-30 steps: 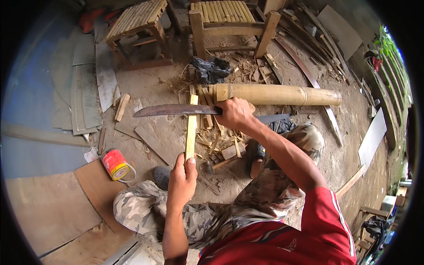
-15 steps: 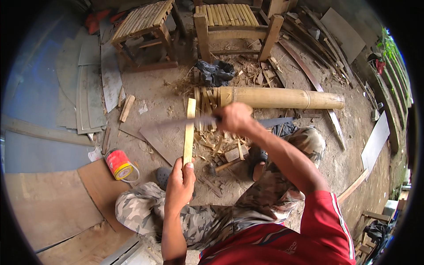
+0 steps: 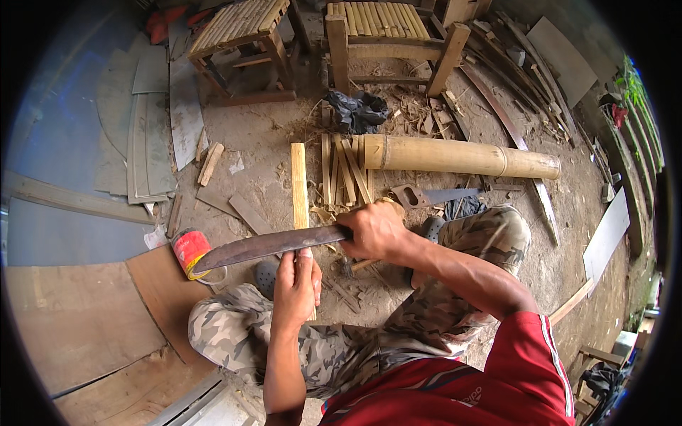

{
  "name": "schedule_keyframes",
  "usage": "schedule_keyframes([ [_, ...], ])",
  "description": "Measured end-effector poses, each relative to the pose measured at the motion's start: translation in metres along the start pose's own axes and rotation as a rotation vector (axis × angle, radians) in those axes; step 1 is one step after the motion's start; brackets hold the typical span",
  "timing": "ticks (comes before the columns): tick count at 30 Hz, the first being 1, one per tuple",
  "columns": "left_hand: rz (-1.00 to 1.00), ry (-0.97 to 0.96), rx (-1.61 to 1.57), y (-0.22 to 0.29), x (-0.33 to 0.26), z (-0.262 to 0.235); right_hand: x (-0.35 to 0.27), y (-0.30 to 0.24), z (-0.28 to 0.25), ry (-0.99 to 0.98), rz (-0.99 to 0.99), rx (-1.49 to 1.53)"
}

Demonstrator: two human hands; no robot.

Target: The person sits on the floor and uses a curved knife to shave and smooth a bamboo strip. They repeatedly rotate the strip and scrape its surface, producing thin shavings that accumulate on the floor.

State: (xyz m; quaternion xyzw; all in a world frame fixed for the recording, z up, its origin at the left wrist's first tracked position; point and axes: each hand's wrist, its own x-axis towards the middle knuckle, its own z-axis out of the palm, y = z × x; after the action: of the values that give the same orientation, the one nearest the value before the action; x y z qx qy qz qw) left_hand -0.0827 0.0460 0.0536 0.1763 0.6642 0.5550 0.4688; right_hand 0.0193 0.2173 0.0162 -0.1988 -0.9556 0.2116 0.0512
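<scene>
My left hand [image 3: 295, 287] is closed round the lower part of a pale bamboo strip [image 3: 298, 181], which points away from me. A machete [image 3: 273, 243] with a long dark blade is gripped by its handle in my right hand [image 3: 375, 231]. Its blade lies across the strip just beyond my left fingertips, with the tip to the left. My right fingers hide the handle. Past my hands a thick bamboo pole [image 3: 455, 155] rests on the ground beside several split strips [image 3: 346, 170].
A handsaw [image 3: 437, 196] lies nearer than the pole, and a hammer [image 3: 352, 267] is partly hidden below my right hand. A red and yellow can [image 3: 190, 250] stands left. Two bamboo-topped stools [image 3: 241, 28] and a black plastic bag [image 3: 356, 110] are farther off. Shavings litter the floor.
The machete, blurred before, has come nearer me along the strip and now shows sharply near my left fingers. My right hand has moved toward me, uncovering the handsaw's handle.
</scene>
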Motion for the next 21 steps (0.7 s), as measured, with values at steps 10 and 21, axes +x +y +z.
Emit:
schedule_keyframes([
  [10,0.015,0.022,0.110,0.007,0.005,0.002,0.020,0.017,-0.011,-0.032,0.015,-0.014],
  [21,-0.011,0.021,0.097,0.004,0.008,0.003,0.018,0.011,-0.001,-0.117,0.137,0.051],
])
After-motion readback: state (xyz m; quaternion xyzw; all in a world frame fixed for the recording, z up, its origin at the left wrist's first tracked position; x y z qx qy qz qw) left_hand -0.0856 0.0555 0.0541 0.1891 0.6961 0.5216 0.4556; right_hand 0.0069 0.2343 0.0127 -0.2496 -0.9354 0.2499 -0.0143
